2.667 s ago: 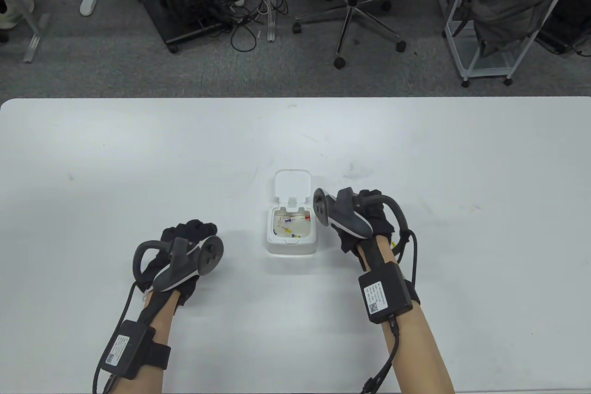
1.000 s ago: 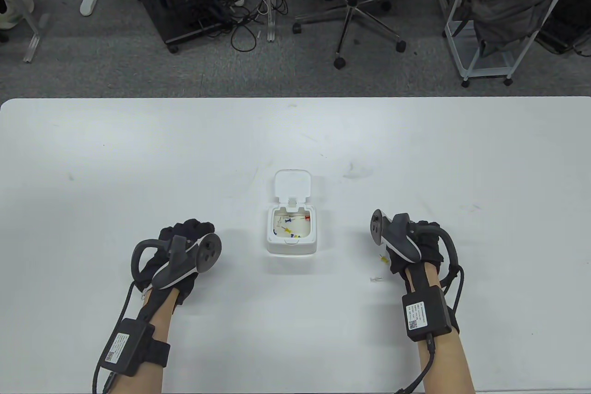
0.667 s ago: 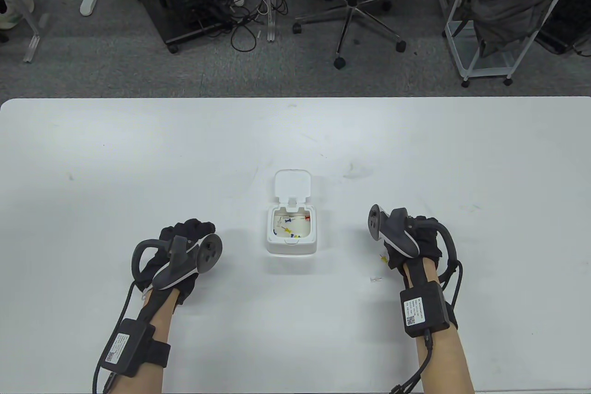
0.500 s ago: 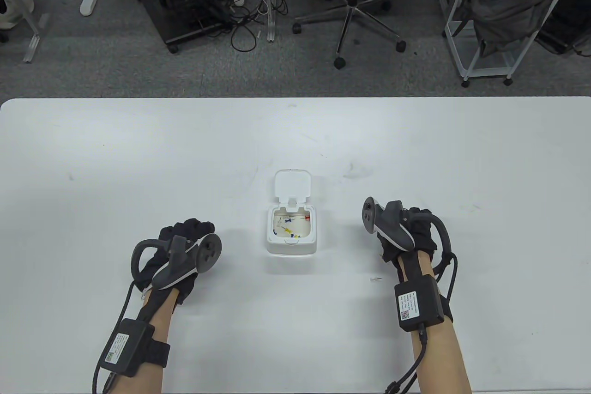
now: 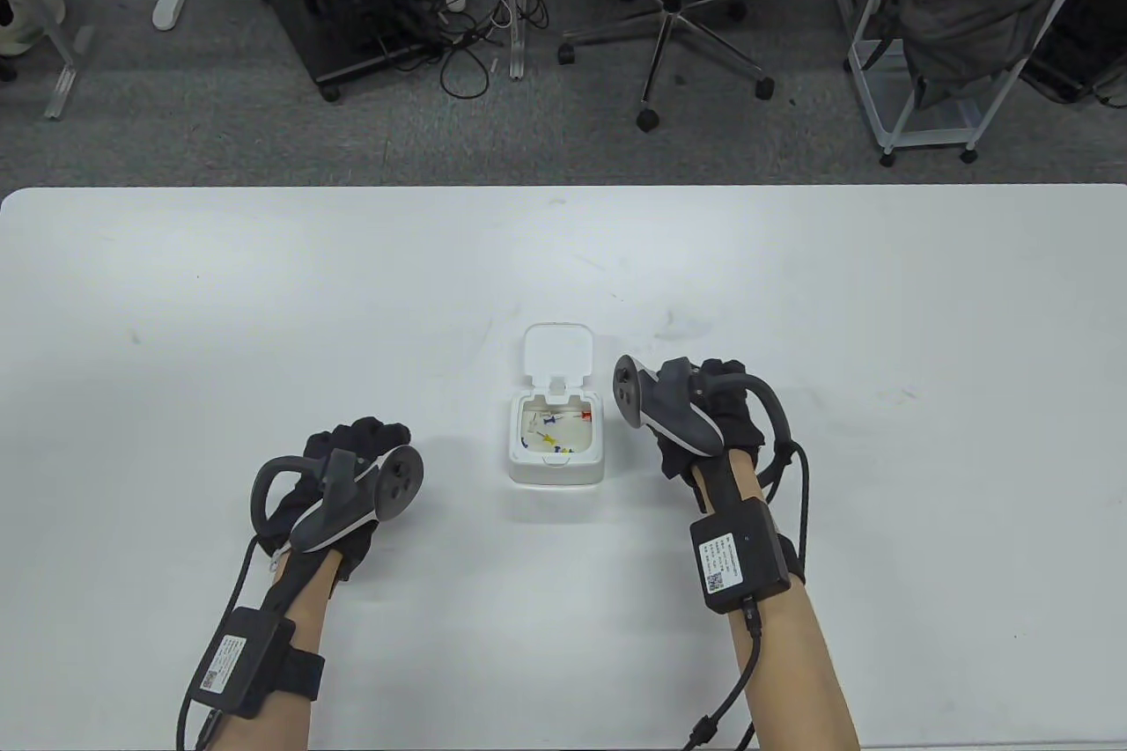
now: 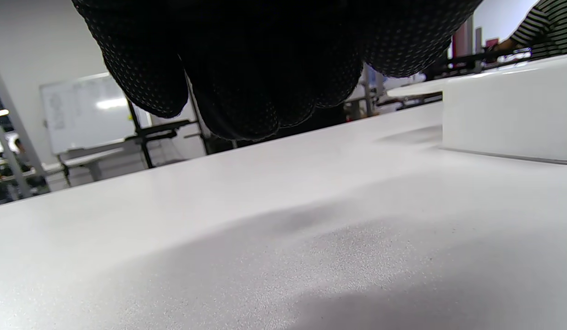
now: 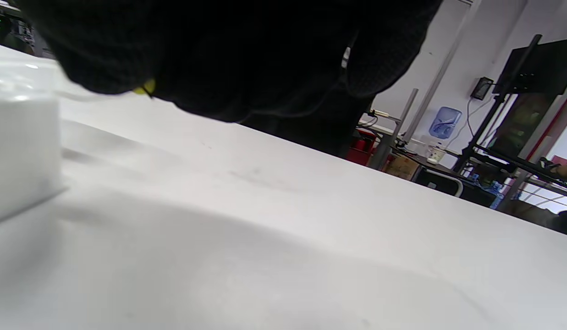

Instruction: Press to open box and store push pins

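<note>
The right hand [image 5: 704, 425] has come back from lower right to just beside the open box [image 5: 556, 434] at centre, pinching a yellow push pin [image 7: 148, 87], ready to drop; the left hand [image 5: 348, 478] rests idle, loosely curled.

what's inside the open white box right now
Inside the box lie loose push pins: blue, yellow and one red show. The near wall hides part of the floor, so the full count cannot be told.

The white box [image 5: 556, 443] sits mid-table [image 5: 264, 302] with its lid [image 5: 557, 355] flipped open, coloured pins [image 5: 550, 430] inside. The right hand [image 5: 704, 425] hovers just right of it. The left hand [image 5: 343, 478] rests well to its left.
</note>
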A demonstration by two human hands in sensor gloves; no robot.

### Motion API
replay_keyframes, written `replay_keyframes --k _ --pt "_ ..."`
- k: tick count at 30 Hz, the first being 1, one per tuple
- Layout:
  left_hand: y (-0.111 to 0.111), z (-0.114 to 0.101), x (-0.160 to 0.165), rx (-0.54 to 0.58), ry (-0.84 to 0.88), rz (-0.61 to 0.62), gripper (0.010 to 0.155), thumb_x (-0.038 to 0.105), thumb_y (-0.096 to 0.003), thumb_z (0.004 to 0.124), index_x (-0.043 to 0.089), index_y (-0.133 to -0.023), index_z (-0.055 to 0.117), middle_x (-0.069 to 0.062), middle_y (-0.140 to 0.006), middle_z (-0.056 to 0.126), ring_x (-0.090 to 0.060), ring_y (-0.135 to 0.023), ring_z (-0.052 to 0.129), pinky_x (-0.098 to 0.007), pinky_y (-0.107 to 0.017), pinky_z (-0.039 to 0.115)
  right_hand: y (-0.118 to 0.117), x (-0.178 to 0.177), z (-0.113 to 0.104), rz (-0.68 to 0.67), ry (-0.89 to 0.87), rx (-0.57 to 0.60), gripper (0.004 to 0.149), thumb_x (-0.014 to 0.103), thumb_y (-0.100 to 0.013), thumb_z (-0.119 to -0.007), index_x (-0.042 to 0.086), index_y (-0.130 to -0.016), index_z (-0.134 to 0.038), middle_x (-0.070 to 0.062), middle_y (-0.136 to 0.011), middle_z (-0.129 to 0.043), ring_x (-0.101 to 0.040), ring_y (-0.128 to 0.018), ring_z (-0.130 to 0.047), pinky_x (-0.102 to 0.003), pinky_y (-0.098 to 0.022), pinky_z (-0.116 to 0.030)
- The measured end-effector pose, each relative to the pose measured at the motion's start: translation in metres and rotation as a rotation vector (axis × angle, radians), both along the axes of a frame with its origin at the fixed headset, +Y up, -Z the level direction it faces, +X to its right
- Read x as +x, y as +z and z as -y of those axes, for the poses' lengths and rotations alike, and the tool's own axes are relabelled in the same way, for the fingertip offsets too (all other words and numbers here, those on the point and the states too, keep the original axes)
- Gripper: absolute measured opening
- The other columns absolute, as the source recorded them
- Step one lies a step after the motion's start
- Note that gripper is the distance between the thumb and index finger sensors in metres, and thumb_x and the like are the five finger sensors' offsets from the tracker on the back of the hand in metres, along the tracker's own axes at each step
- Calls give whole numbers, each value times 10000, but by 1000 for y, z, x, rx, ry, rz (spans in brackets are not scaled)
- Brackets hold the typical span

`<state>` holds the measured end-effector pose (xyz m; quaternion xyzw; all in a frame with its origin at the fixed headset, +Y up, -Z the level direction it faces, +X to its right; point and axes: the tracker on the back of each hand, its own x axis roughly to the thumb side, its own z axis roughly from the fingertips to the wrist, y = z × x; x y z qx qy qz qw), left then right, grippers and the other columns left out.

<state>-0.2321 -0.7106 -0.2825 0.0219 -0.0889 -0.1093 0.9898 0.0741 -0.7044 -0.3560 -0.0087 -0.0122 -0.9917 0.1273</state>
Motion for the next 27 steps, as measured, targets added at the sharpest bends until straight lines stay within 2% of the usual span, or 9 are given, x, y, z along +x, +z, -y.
replay_keyframes --k 6,12,27 --pt "0 0 -1 1 1 -3 493 502 -520 684 332 -980 738 59 -989 849 -177 -783 978 -480 -727 794 1 -36 -13 -73 -9 29 429 491 -352 -771 347 -755 -759 113 -714 -936 -216 -704 -923 -562 -737 -671" --pt "0 0 0 2 0 0 493 502 -520 683 332 -980 738 58 -990 849 -176 -786 976 -480 -728 793 2 -65 -7 -125 5 6 424 488 -356 -770 350 -757 -759 115 -719 -936 -216 -711 -921 -563 -738 -670" --pt "0 0 1 10 -3 5 495 501 -520 684 331 -982 732 57 -988 849 -177 -784 977 -481 -726 793 4 -79 -2 -138 -16 -18 457 486 -361 -766 350 -797 -744 111 -780 -918 -220 -757 -902 -562 -739 -667"
